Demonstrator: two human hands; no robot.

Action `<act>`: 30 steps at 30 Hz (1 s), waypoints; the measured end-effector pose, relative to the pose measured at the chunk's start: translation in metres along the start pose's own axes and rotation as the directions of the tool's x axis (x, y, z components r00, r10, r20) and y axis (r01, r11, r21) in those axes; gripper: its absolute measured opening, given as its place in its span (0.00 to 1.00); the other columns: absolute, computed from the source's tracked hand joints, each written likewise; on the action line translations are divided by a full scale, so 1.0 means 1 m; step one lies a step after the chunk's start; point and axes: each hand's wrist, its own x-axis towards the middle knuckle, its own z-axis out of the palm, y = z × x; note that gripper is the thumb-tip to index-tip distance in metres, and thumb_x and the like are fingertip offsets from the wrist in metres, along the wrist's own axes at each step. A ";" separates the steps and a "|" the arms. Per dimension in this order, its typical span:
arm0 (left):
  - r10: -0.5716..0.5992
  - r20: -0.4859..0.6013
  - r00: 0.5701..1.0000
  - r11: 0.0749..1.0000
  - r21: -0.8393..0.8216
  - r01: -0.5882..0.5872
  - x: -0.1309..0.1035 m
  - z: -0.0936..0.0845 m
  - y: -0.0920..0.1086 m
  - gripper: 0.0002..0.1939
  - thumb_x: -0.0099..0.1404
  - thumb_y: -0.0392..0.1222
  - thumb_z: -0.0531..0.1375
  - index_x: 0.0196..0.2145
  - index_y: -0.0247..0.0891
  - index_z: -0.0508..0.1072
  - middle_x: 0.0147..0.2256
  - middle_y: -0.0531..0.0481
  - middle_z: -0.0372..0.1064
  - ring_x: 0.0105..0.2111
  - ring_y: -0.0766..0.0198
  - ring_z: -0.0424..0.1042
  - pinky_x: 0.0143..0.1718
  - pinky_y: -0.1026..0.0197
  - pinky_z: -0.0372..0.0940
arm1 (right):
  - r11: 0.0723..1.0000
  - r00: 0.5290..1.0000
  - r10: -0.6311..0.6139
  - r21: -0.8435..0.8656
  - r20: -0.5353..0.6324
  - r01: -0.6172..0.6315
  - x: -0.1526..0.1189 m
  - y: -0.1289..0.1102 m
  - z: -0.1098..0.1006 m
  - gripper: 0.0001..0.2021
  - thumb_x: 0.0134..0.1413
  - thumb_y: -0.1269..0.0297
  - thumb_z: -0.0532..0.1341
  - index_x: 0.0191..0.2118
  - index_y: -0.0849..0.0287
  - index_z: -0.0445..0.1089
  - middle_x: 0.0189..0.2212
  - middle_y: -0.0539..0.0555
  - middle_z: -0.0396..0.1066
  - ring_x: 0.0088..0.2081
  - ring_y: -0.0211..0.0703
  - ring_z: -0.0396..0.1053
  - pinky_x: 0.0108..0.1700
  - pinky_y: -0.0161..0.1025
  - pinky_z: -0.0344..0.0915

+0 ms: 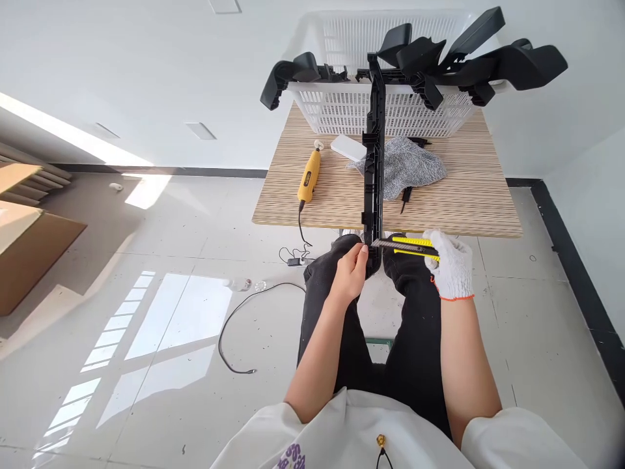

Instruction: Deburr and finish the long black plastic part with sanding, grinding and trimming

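Observation:
My bare left hand (350, 273) is closed on the near end of a long black plastic trim piece (374, 163). The piece runs away from me over the table, its far end up by the basket's front rim. In my right hand (450, 264), which wears a white knit glove with an orange cuff, is a yellow-and-black utility knife (415, 247). Its blade is out, pointing left, and the tip is at the trim piece's near end, close to my left fingers. Whether the blade touches the plastic I cannot tell.
A white basket (332, 111) full of black plastic parts (488, 68) stands at the back of the wooden table (463, 202). On the tabletop lie a yellow rotary tool (309, 174), a grey cloth (410, 166) and a white box (348, 147). A cable (222, 332) crosses the floor.

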 end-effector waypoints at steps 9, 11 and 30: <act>-0.032 -0.005 0.999 0.999 -0.042 0.031 0.000 -0.001 0.004 0.27 0.72 0.65 0.54 0.26 0.41 0.59 0.23 0.54 0.52 0.24 0.66 0.52 0.27 0.62 0.49 | 0.999 0.998 0.009 -0.045 -0.061 -0.012 -0.001 -0.004 -0.004 0.07 0.44 0.62 0.69 0.30 0.59 0.81 0.25 0.49 0.71 0.15 0.26 0.55 0.11 0.30 0.48; -0.030 -0.002 1.000 0.999 -0.027 0.030 0.000 -0.001 0.003 0.27 0.72 0.65 0.53 0.26 0.41 0.60 0.23 0.54 0.52 0.23 0.66 0.52 0.27 0.61 0.48 | 1.000 0.994 0.003 -0.014 -0.108 -0.005 0.000 -0.003 -0.004 0.09 0.46 0.59 0.69 0.32 0.58 0.81 0.26 0.49 0.72 0.16 0.26 0.55 0.12 0.30 0.50; -0.056 0.018 0.998 0.998 0.015 0.056 0.001 0.003 -0.001 0.26 0.74 0.63 0.50 0.27 0.41 0.56 0.23 0.55 0.51 0.23 0.66 0.52 0.28 0.61 0.48 | 0.997 0.996 0.058 -0.045 -0.069 -0.061 0.001 -0.004 0.007 0.07 0.40 0.61 0.71 0.27 0.58 0.78 0.22 0.47 0.65 0.16 0.28 0.53 0.12 0.32 0.47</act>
